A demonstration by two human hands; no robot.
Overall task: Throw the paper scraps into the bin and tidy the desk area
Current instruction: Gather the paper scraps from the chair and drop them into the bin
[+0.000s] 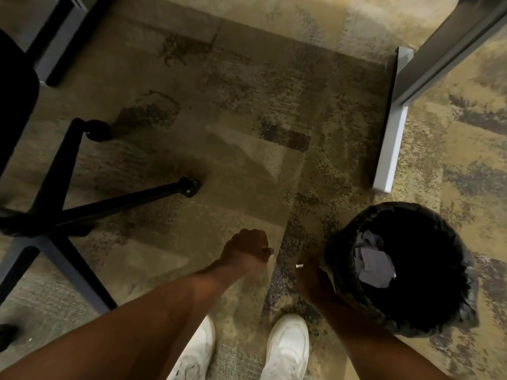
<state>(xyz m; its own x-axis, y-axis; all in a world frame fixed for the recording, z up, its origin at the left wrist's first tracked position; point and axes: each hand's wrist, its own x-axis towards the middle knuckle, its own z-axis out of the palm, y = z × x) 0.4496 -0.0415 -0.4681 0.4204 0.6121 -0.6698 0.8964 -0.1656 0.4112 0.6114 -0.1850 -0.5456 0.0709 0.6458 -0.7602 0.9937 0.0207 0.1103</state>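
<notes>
A black bin (428, 319) lined with a dark bag stands on the carpet at the lower right. Several pale paper scraps (374, 266) lie inside it on its left side. My left hand (247, 246) hangs over the carpet left of the bin, fingers curled in a fist; a sliver of white shows at its fingertips. My right hand (312, 281) is at the bin's left rim, closed, with a small white paper scrap (299, 266) sticking out at its top. What else either fist holds is hidden.
A black office chair base (68, 204) with castors spreads across the left. A white desk leg (391, 138) stands behind the bin at the right. Dark furniture legs (59, 50) are at the top left. My white shoes (288, 349) stand on patterned carpet.
</notes>
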